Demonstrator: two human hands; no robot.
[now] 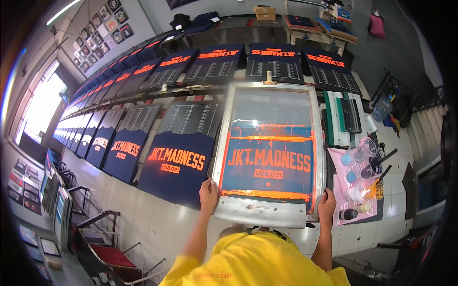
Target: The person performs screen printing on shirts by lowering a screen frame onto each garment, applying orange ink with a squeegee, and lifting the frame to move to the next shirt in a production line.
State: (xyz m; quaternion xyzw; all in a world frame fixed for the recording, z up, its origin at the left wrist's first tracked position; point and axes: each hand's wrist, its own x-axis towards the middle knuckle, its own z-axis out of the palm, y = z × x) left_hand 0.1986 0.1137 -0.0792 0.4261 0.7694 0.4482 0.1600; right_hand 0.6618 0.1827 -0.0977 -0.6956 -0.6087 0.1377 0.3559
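Observation:
My left hand grips the near left edge of a silk-screen printing frame, fingers curled round it. On the opposite edge, my right hand is closed round the frame's right side. Orange lettering shows through the see-through mesh, and bands of orange ink cross it above and below the lettering. Across the near end of the frame lies a wide squeegee with a silvery holder. Beneath the mesh, dark blue cloth can be seen. Beside my left hand, a navy shirt with an orange print lies on a board.
Rows of printed navy shirts on boards stretch left and across the far side. To the right stand green-edged squeegees, plastic cups and a black-lidded jar. A red-seated chair stands lower left.

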